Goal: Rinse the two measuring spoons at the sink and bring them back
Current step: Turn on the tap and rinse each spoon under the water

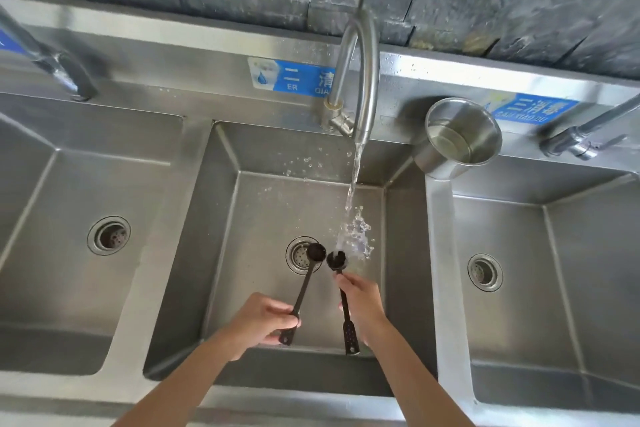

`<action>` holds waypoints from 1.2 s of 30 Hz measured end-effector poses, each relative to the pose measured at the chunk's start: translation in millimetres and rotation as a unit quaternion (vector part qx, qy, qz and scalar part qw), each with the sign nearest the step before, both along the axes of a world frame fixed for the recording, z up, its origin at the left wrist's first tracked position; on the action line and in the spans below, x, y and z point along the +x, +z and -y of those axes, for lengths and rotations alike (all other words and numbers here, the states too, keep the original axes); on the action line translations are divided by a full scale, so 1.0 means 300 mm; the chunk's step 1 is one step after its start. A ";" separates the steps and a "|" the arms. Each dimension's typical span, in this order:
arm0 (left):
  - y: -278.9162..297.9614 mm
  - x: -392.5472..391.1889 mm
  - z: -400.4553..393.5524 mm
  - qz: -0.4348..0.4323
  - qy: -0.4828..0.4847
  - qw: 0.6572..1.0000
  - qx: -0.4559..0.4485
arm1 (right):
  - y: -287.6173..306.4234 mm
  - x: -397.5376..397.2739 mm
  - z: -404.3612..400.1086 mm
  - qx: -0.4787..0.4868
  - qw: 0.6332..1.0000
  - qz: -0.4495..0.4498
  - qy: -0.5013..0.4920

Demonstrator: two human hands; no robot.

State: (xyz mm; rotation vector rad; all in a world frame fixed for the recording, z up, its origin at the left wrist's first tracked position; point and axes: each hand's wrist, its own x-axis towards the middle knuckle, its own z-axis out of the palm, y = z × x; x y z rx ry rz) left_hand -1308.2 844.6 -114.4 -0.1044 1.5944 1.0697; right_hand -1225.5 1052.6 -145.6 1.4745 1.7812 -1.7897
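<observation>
Over the middle basin of the three-bowl stainless steel sink, each hand pinches one long-handled black plastic measuring spoon. The left hand has its grip closed near the handle end of the left spoon, whose bowl lies over the round drain strainer. At three o'clock of it, the right hand clamps the right spoon, its bowl under water splashing from the curved steel tap; a shiny steel cup stands at one o'clock.
</observation>
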 end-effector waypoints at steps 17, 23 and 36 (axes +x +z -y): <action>0.008 0.080 0.030 0.318 0.277 0.894 0.153 | 0.184 -0.046 0.002 0.467 0.763 0.123 0.430; -0.024 0.073 0.041 0.323 0.278 0.887 0.179 | 0.179 -0.023 0.006 0.477 0.782 0.093 0.391; 0.032 0.031 0.019 0.015 0.090 0.993 0.080 | 0.170 0.020 0.009 0.044 0.997 -0.028 -0.059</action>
